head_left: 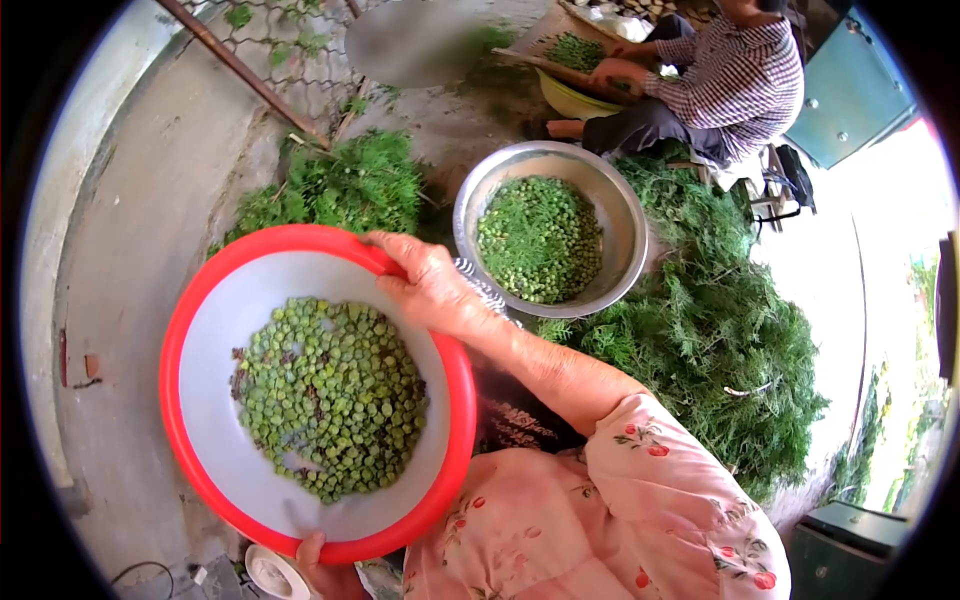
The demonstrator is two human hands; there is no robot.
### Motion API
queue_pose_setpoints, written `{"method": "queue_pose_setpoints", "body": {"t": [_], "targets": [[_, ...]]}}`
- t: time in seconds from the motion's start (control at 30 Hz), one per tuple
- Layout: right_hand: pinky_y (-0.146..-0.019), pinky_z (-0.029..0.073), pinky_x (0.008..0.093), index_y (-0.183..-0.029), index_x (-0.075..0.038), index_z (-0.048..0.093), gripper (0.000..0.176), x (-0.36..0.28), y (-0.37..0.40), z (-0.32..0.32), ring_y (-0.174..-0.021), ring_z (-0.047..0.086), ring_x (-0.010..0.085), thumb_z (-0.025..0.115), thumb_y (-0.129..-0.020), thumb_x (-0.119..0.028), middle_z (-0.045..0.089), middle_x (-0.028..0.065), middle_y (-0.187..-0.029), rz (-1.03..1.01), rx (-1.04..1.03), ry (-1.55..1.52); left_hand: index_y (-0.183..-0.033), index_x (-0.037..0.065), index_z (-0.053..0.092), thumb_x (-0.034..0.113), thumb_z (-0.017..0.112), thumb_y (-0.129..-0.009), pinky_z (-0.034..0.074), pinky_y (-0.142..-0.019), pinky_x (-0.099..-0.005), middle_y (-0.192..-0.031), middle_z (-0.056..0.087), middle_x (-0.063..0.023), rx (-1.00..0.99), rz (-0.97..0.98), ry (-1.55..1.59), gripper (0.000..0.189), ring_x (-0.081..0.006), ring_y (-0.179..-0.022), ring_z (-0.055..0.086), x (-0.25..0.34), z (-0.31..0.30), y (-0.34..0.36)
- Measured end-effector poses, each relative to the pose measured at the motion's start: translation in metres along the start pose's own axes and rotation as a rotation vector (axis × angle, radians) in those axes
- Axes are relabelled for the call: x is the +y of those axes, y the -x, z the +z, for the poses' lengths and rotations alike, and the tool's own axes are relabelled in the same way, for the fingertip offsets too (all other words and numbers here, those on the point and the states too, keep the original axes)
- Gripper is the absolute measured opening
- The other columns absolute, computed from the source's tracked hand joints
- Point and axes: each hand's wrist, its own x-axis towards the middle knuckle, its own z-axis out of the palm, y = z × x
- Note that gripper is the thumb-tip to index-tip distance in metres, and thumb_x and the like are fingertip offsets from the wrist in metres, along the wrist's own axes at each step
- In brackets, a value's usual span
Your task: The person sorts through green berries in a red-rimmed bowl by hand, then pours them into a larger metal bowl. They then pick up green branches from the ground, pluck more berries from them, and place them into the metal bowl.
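Note:
I hold a white plastic basin with a wide red rim (316, 238) out to the left of my body, with both hands on it. My right hand (428, 278) is closed over the rim at the upper right side. At the bottom edge, my left hand (322, 568) grips the rim with its thumb on top; its other fingers are hidden underneath. Small round green cones or seed pods (335, 390), mixed with dark bits, lie in the basin. A steel basin (625, 215) holding more green pods and leafy sprigs (540, 235) stands on the ground beyond my right forearm.
Feathery green branches are heaped on the right (710, 350) and behind the red-rimmed basin (350, 190). Another person (725, 80) sits at the upper right, hands over a tray of green pods (573, 52) and a yellow basin (575, 105). A brown pole (240, 70) slants at upper left.

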Motion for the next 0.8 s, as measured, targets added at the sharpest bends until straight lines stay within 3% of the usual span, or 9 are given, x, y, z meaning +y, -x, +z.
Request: {"method": "queue_pose_setpoints", "body": {"t": [0.07, 0.17, 0.27, 0.3, 0.37, 0.43, 0.47, 0.53, 0.8], "targets": [[-0.086, 0.051, 0.0322, -0.130, -0.003, 0.048, 0.048, -0.005, -0.002, -0.001, -0.098, 0.062, 0.0179, 0.061, -0.084, -0.001, 0.065, 0.0160, -0.109, 0.120, -0.021, -0.152, -0.120, -0.001, 0.052, 0.017, 0.055, -0.083, 0.045, -0.091, -0.0393, -0.115, 0.054, -0.0160, 0.003, 0.019, 0.102, 0.042, -0.0274, -0.103, 0.056, 0.002, 0.012, 0.011], [-0.089, 0.050, 0.0327, -0.132, 0.001, 0.045, 0.052, 0.003, -0.003, -0.002, -0.099, 0.061, 0.0203, 0.065, -0.084, -0.006, 0.064, 0.0173, -0.109, 0.257, -0.023, -0.471, -0.116, 0.003, 0.055, 0.009, 0.057, -0.081, 0.044, -0.094, -0.0420, -0.116, 0.054, -0.0161, 0.000, 0.111, 0.015, 0.035, -0.0286, -0.106, 0.055, -0.020, -0.012, 0.007], [-0.089, 0.048, 0.0326, -0.132, 0.002, 0.045, 0.056, -0.006, 0.004, -0.007, -0.100, 0.060, 0.0205, 0.068, -0.082, -0.007, 0.063, 0.0157, -0.111, 0.353, 0.014, -0.580, -0.103, 0.004, 0.056, 0.005, 0.057, -0.079, 0.047, -0.088, -0.0420, -0.111, 0.056, -0.0153, -0.111, 0.507, -0.221, 0.024, -0.0267, -0.101, 0.056, -0.029, 0.001, 0.014], [-0.090, 0.046, 0.0327, -0.131, 0.003, 0.046, 0.055, 0.000, 0.005, -0.006, -0.102, 0.058, 0.0207, 0.069, -0.081, -0.007, 0.062, 0.0152, -0.113, 0.391, -0.013, -0.707, -0.103, 0.004, 0.056, 0.003, 0.058, -0.078, 0.047, -0.086, -0.0418, -0.109, 0.056, -0.0148, -0.115, 0.451, -0.166, 0.025, -0.0265, -0.099, 0.056, -0.036, -0.012, 0.011], [-0.091, 0.047, 0.0330, -0.128, 0.001, 0.050, 0.051, 0.008, 0.008, -0.002, -0.101, 0.059, 0.0194, 0.069, -0.082, -0.009, 0.062, 0.0119, -0.112, 0.435, -0.078, -0.758, -0.106, 0.003, 0.056, 0.001, 0.061, -0.074, 0.048, -0.082, -0.0406, -0.106, 0.057, -0.0133, -0.141, 0.656, -0.388, 0.032, -0.0260, -0.093, 0.057, -0.040, -0.034, 0.007], [-0.089, 0.049, 0.0324, -0.124, -0.001, 0.053, 0.044, 0.004, 0.010, -0.002, -0.099, 0.060, 0.0171, 0.068, -0.083, -0.009, 0.063, 0.0082, -0.109, 0.437, -0.120, -0.714, -0.115, 0.002, 0.054, -0.002, 0.061, -0.070, 0.049, -0.080, -0.0389, -0.104, 0.058, -0.0124, -0.060, 0.631, -0.419, 0.045, -0.0258, -0.089, 0.058, -0.030, -0.021, 0.003], [-0.088, 0.049, 0.0317, -0.122, -0.001, 0.054, 0.043, -0.004, 0.011, -0.003, -0.097, 0.060, 0.0162, 0.069, -0.083, -0.009, 0.063, 0.0073, -0.108, 0.434, -0.124, -0.755, -0.118, 0.001, 0.052, -0.003, 0.061, -0.068, 0.049, -0.081, -0.0383, -0.103, 0.059, -0.0124, 0.037, 0.386, -0.150, 0.051, -0.0258, -0.088, 0.059, -0.024, -0.009, 0.005], [-0.087, 0.049, 0.0297, -0.122, -0.002, 0.055, 0.043, -0.005, 0.012, -0.002, -0.094, 0.059, 0.0134, 0.070, -0.083, -0.009, 0.063, 0.0046, -0.106, 0.426, -0.129, -0.729, -0.125, 0.000, 0.048, -0.005, 0.059, -0.066, 0.049, -0.081, -0.0373, -0.103, 0.059, -0.0122, 0.127, 0.106, 0.189, 0.060, -0.0259, -0.089, 0.059, -0.010, 0.013, 0.007], [-0.087, 0.049, 0.0292, -0.126, -0.001, 0.053, 0.050, -0.032, 0.006, -0.005, -0.095, 0.059, 0.0139, 0.073, -0.081, -0.012, 0.064, 0.0055, -0.108, 0.336, -0.150, -0.772, -0.128, 0.000, 0.045, -0.008, 0.056, -0.065, 0.049, -0.087, -0.0403, -0.109, 0.059, -0.0139, 0.135, 0.005, 0.415, 0.065, -0.0297, -0.098, 0.059, -0.027, 0.011, 0.012]]}}
